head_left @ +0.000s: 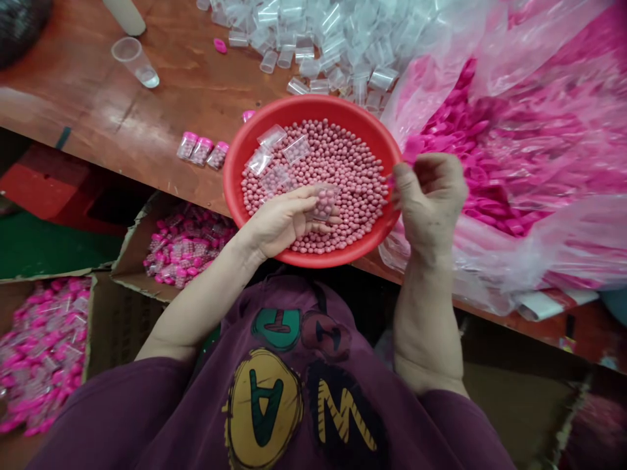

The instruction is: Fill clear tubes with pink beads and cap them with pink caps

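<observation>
My left hand (289, 219) is over a red basin (313, 258) of small pink beads (347, 170). Its fingers hold a clear plastic container (324, 201) with pink beads inside. Several similar clear containers (296, 150) lie on the beads at the basin's left side. At the basin's right rim, my right hand (431, 196) is closed, pinching a bright pink plastic cap (413, 149). Part of that cap is hidden by the fingers.
Loose clear containers (318, 46) are heaped behind the basin. A plastic bag of pink caps (470, 143) lies right. Three filled, capped containers (202, 150) and a clear cup (134, 60) stand left. Cardboard boxes (115, 320) below hold many capped containers.
</observation>
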`<state>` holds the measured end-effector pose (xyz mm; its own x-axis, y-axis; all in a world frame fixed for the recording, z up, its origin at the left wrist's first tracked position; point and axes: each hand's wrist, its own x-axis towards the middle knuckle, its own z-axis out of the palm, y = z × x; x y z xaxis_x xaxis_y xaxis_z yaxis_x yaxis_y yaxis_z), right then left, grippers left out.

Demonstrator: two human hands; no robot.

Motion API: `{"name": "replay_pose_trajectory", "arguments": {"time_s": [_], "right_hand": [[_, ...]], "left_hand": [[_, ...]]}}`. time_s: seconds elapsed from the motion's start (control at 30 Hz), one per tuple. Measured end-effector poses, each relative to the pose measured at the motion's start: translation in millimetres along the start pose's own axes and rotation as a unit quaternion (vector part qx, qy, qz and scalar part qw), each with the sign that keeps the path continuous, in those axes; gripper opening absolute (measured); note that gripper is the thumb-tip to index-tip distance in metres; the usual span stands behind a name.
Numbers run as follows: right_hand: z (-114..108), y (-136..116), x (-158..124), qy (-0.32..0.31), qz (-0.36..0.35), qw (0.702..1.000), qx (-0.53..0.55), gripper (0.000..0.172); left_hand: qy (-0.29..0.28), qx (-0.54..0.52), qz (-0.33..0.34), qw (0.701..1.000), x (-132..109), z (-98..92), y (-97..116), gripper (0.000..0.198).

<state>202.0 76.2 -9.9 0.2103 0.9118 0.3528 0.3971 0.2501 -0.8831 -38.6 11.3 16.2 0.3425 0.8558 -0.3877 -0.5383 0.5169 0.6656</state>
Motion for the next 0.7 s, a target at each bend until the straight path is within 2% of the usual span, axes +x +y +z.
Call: {"name": "replay_pose_trajectory", "arguments": {"time_s": [0.1, 0.17, 0.2, 0.23, 0.3, 0.37, 0.4, 0.43, 0.47, 0.5, 0.53, 0.63, 0.7], "right_hand": [[20, -17, -16, -0.122, -0.009, 0.992, 0.039, 0.026], [26, -17, -19, -0.145, -0.032, 0.989, -0.002, 0.036], [27, -15, -18, -0.143, -0.041, 0.989, -0.023, 0.039], [28, -12, -17, -0.135, -0.045, 0.989, -0.04, 0.042], [29, -6, -13, -0.117, -0.038, 0.991, -0.052, 0.049], [29, -1, -10, -0.104, -0.02, 0.994, -0.035, 0.056], [29, 0, -10, -0.101, -0.011, 0.995, -0.021, 0.059], [28, 1, -9, -0.101, -0.003, 0.995, -0.008, 0.06], [28, 2, -9, -0.103, 0.004, 0.995, 0.003, 0.059], [27, 2, -9, -0.105, 0.009, 0.994, 0.01, 0.059], [26, 3, -10, -0.105, 0.013, 0.994, 0.014, 0.059], [24, 5, -12, -0.096, 0.03, 0.994, 0.035, 0.06], [23, 7, -13, -0.078, 0.036, 0.995, 0.058, 0.06]], "left_hand": [[0.014, 0.054, 0.01, 0.998, -2, -0.8, -2, 0.035], [0.021, 0.186, 0.056, 0.981, -1, -3.7, 1, 0.034], [0.025, 0.278, 0.091, 0.956, 0, -5.6, 3, 0.032], [0.029, 0.376, 0.127, 0.917, 4, -7.6, 6, 0.03], [0.028, 0.557, 0.172, 0.812, 15, -10.6, 12, 0.024], [0.012, 0.676, 0.167, 0.717, 32, -10.3, 14, 0.018], [0.0, 0.707, 0.154, 0.69, 42, -8.3, 13, 0.016], [-0.013, 0.72, 0.14, 0.679, 53, -5.2, 11, 0.015], [-0.023, 0.716, 0.127, 0.686, 63, -1.0, 8, 0.015], [-0.029, 0.697, 0.112, 0.707, 72, 3.8, 4, 0.017], [-0.027, 0.663, 0.092, 0.742, 80, 9.0, -1, 0.02], [-0.007, 0.489, 0.013, 0.872, 91, 21.3, -8, 0.024], [0.005, 0.369, -0.026, 0.929, 87, 23.8, -4, 0.022]]}}
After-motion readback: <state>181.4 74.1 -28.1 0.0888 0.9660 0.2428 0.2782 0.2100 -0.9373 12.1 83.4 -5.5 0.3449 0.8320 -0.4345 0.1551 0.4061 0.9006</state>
